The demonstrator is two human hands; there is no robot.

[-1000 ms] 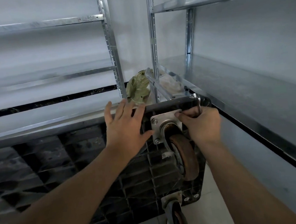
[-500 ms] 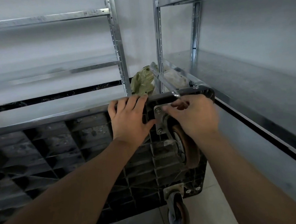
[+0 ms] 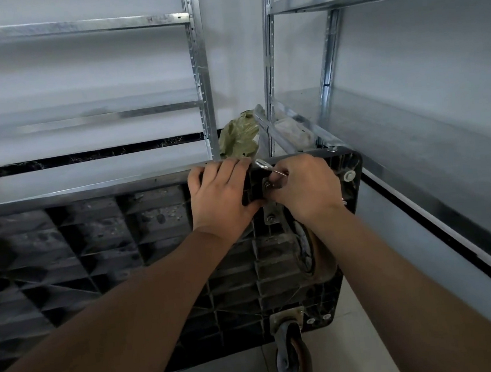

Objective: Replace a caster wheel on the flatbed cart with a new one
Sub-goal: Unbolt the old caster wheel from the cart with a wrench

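The flatbed cart [image 3: 93,247] stands tipped on its side against the metal shelving [image 3: 200,69], its ribbed black underside facing the person. A second ago the right hand [image 3: 305,188] was at the top right corner of the caster's mounting plate [image 3: 270,213], with the wrench [image 3: 266,165] standing up at the cart's upper edge; now that hand has moved across to the plate's upper left bolt, and the wrench slants up and left from between its curled fingers, which grip it. The left hand [image 3: 221,194] has slid up too: its fingers now hook over the cart's top edge, thumb against the ribs, bracing the deck just beside the plate. The worn caster wheel [image 3: 315,254] is still bolted on near the upper right corner of the underside, mostly hidden below the right wrist, and a second caster [image 3: 293,359] sits at the lower right corner by the floor. I judge the bolts are being worked one after another, so removal is under way but early; no new wheel is in sight.
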